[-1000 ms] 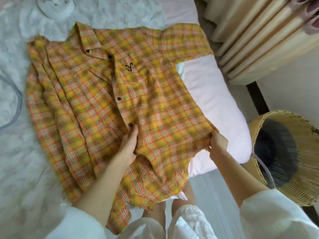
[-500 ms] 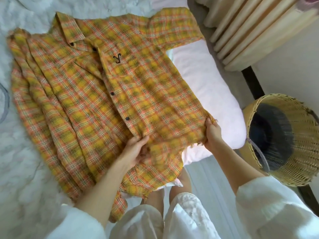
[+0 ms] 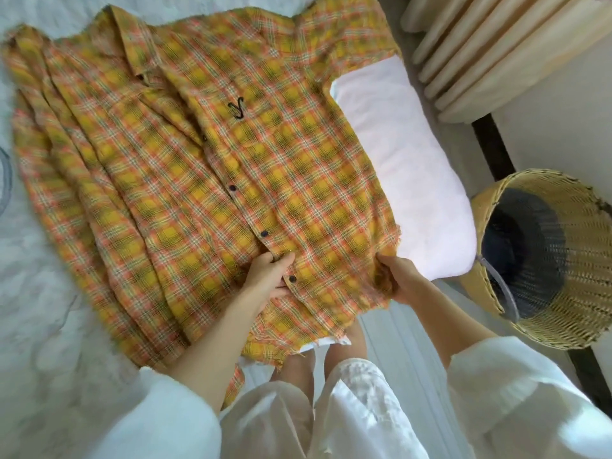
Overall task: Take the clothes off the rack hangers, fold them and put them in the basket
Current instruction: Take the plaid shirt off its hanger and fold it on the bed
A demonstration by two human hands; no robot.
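At 6 o'clock of the frame, near the hem of the plaid shirt (image 3: pixel 205 167), both hands work the fabric. Left hand (image 3: pixel 268 276) sits on the button placket w/ fingers curled & thumb over the cloth, pinching the front edge just beside the lowest button (image 3: pixel 292 278). Right hand (image 3: pixel 399 276), at approx 3 o'clock from the left, grips the frayed hem corner, fingers wrapped round bunched fabric. Shirt lies front-up, spread flat across the white fluffy bedcover (image 3: pixel 43 293), collar toward 11 o'clock, one sleeve toward 1 o'clock, other side gathered in pleats at 9 o'clock; hem hangs over the bed edge by the person's knees. Its right half overlaps a pale pink pillow (image 3: pixel 407 180). Wicker basket (image 3: pixel 576 293) stands on the floor at 3 o'clock, well apart from the shirt, w/ dark clothing (image 3: pixel 506 246) inside. Cream curtains (image 3: pixel 490 48) hang at 1 o'clock. White sleeves cover both forearms at the bottom.
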